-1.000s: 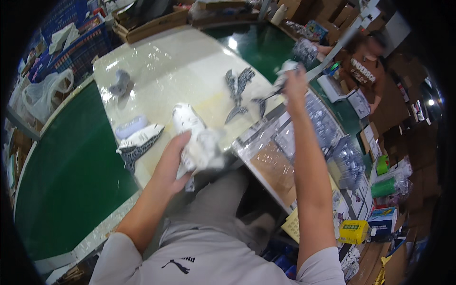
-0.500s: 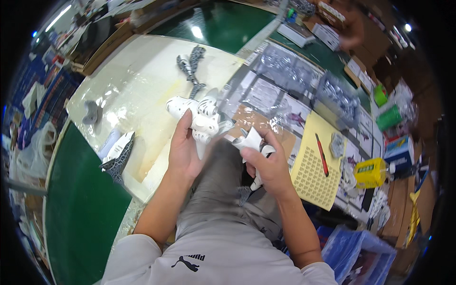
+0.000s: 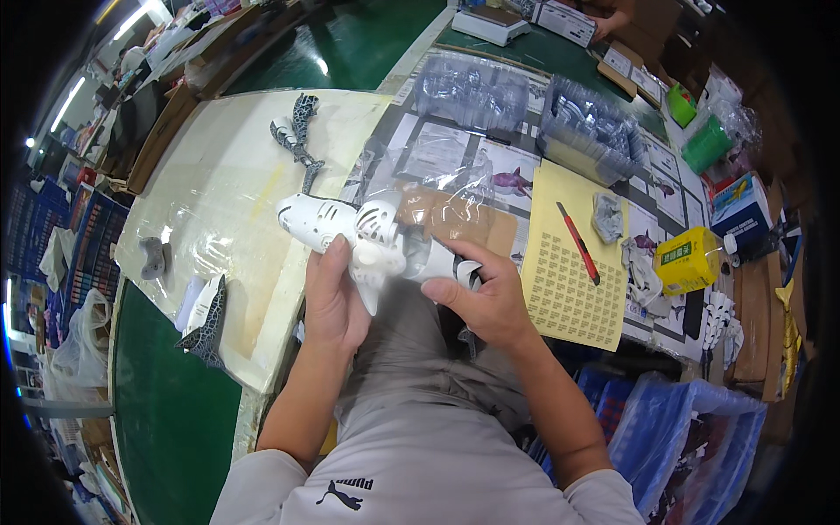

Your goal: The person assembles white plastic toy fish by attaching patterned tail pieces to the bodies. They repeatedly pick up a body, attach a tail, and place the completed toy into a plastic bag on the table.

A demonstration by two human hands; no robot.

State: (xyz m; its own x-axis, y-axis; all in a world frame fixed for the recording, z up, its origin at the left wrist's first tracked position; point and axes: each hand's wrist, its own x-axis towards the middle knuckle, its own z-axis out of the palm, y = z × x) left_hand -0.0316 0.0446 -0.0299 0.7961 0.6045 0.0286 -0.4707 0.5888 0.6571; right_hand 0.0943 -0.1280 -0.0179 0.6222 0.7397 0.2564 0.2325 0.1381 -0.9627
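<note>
My left hand (image 3: 335, 302) is closed around a white toy sea-animal body (image 3: 306, 226) with black stripe markings and a fin hanging below. Close against its right end, a white tail segment (image 3: 443, 264) with dark curved edges is gripped between the thumb and fingers of my right hand (image 3: 490, 302). Whether the two parts are joined cannot be made out. Beyond my left hand lies a black-and-white patterned toy part (image 3: 302, 136) with a forked end. Farther left are a small grey part (image 3: 152, 258) and a patterned black-and-white piece (image 3: 206, 324).
Right of my hands lies a yellow label sheet (image 3: 560, 262) with a red utility knife (image 3: 579, 243) on it. Behind are clear plastic trays (image 3: 586, 131). A yellow bottle (image 3: 687, 262) and a blue-lined bin (image 3: 647, 429) stand at right. Another person's hand (image 3: 610, 24) touches a box.
My hands have come together, bringing the tail segment up against the right end of the toy body. The body has turned more lengthwise, and the whole view has shifted.
</note>
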